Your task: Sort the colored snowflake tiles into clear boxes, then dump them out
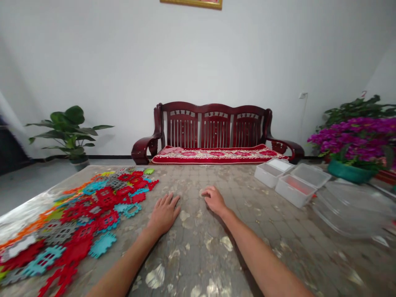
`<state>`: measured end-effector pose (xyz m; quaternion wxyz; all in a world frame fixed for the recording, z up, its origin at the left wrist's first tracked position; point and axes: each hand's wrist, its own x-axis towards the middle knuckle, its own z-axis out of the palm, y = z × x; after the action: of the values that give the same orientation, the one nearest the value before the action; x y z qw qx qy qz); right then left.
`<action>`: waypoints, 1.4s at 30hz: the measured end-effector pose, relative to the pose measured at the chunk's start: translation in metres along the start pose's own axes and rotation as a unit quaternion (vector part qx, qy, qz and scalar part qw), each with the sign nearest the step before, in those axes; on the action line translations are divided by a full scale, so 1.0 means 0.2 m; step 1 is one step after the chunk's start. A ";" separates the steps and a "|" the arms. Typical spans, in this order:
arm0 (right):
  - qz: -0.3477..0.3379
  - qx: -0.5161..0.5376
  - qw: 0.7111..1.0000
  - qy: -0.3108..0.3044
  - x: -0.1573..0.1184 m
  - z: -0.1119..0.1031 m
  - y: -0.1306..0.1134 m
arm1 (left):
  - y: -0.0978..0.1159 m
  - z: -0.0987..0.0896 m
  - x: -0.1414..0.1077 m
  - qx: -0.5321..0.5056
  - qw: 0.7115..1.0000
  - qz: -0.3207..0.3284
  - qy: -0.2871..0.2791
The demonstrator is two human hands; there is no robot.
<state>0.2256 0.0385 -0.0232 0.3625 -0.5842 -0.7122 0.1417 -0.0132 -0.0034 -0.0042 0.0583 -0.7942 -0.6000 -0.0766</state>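
My left hand (164, 212) lies palm down on the patterned tabletop (192, 251), its fingers spread and nothing in it. To its right, my right hand (214, 200) rests on the same surface, fingers loosely bent and turned leftward, with no object seen in it. A wide heap of flat notched building pieces spreads left of my left hand. Among them are a red window piece (105, 197), a light blue piece (102, 244) and a grey piece (63, 233). The light blue ones lie nearest my left hand, apart from it.
At right stand two translucent plastic boxes (268, 175) (292, 197) with raised lids, the nearer with something reddish inside. A large clear plastic container (349, 210) lies beside them. Purple flowers (359, 138) in a green pot (351, 171) stand behind. Beyond the table is a wooden bench (216, 123).
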 end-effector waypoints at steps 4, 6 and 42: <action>-0.026 -0.096 0.995 -0.028 -0.07 -0.17 0.04 | 0.01 -0.02 0.00 0.002 1.000 0.001 0.007; -0.004 -0.162 0.987 -0.004 -0.08 -0.34 0.11 | 0.01 -0.02 0.00 0.007 1.000 0.000 0.010; 0.301 -0.449 0.827 0.152 -0.10 -1.22 0.73 | -0.06 0.06 0.04 0.030 1.000 0.005 0.001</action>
<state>0.4998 0.0056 0.0477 0.1034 -0.8820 -0.4219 -0.1826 -0.0211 0.0097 -0.0154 0.0831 -0.7950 -0.5980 -0.0585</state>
